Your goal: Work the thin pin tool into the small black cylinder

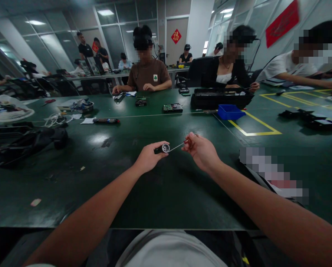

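Note:
My left hand [148,158] is closed around a short dark cylinder with a round silvery end [166,148], which faces me and shows small details inside its rim. In my right hand [204,152], a thin screwdriver [177,147] is pinched by what looks like a small red handle. Its metal shaft slants down to the left, and the tip is at the lower right edge of the silvery end. Whether the tip touches it, I cannot tell. Both hands are above the green table [166,200], and my fingers hide most of the cylinder's body and the handle.
Across the table lie a circuit-board device [173,107], a blue bin [230,112] and a long black tray [221,99]. To the left are a dark cylindrical tool [106,121] and a black bag-like item [32,144]. Several people sit opposite.

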